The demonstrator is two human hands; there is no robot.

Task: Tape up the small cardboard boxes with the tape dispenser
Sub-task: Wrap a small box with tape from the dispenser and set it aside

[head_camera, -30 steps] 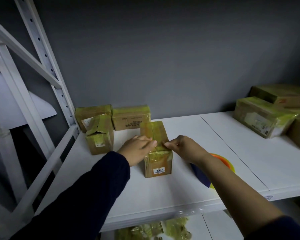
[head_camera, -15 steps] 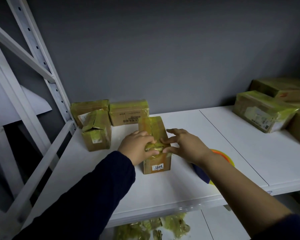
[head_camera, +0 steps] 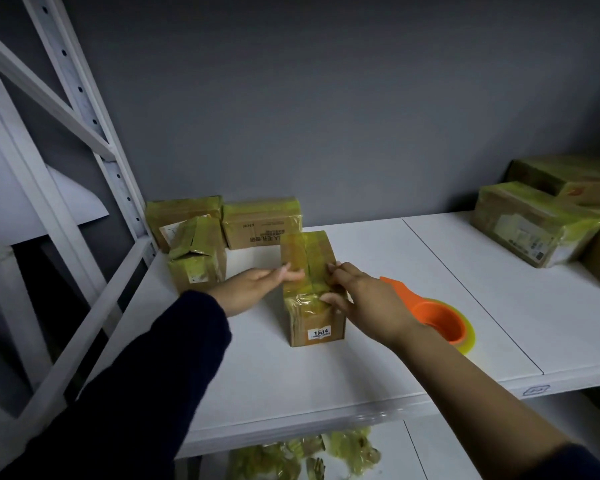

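A small cardboard box, wrapped in yellowish tape and marked 1504 on its front label, stands on the white shelf. My left hand reaches in from the left, its straight fingers resting on the box's top. My right hand lies over the top right edge, fingertips on the taped top and thumb pressing the tape at the front edge. The orange tape dispenser with its yellow roll lies on the shelf just right of the box, behind my right wrist; neither hand holds it.
Three small taped boxes sit at the back left beside the white shelf upright. Larger taped boxes crowd the far right. Crumpled yellow tape lies on the lower shelf. A grey wall stands behind.
My left hand's fingers have straightened across the box top. My right hand has slid to the box's right edge, uncovering more of the dispenser. The box stays put.
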